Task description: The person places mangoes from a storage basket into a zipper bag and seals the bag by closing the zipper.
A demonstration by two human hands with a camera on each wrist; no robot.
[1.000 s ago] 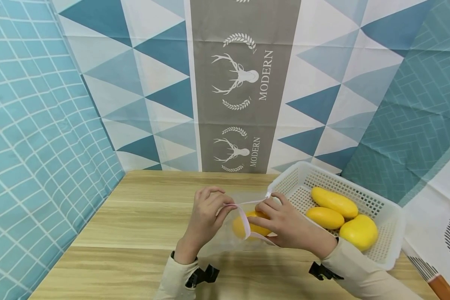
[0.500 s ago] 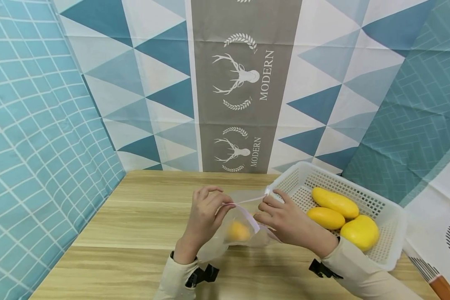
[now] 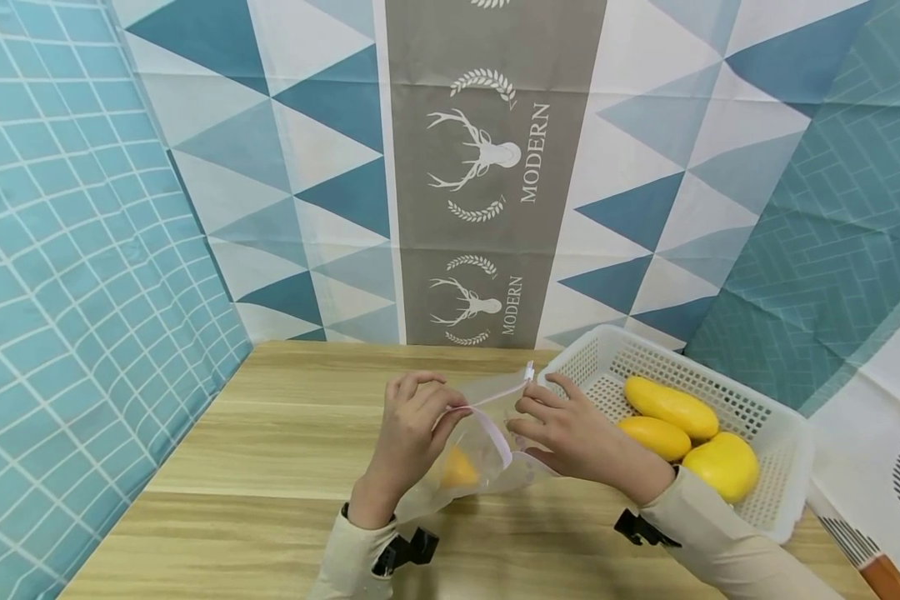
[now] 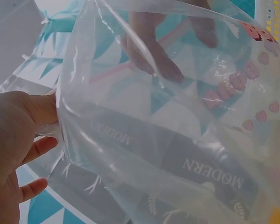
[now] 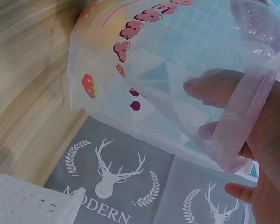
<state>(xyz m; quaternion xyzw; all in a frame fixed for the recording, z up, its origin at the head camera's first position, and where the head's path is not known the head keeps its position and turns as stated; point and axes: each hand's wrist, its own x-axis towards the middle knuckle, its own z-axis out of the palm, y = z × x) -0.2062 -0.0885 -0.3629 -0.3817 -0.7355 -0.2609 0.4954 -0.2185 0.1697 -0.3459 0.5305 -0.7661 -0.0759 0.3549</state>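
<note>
A clear zip bag [image 3: 495, 475] with a pink closure strip hangs between both hands, its mouth spread. My left hand [image 3: 417, 429] pinches the left side of the rim between thumb and index finger; the other fingers stand loose. My right hand [image 3: 570, 429] holds the right side, and in the right wrist view the pink strip [image 5: 245, 123] runs between its fingers, some inside the mouth. A yellow mango [image 3: 459, 468] lies low in the bag, blurred through the plastic. Red lettering and strawberry prints [image 5: 88, 86] show on the bag.
A white perforated plastic basket [image 3: 783, 467] stands to the right, close to the right forearm, holding several yellow mangoes [image 3: 671, 407]. Wood-grain table [image 3: 270, 450] extends to the left of the hands. Patterned cloth [image 3: 465, 167] rises behind.
The mango has left my right hand and slid down and left inside the bag. My right hand has drawn back to the rim; the left has stayed in place.
</note>
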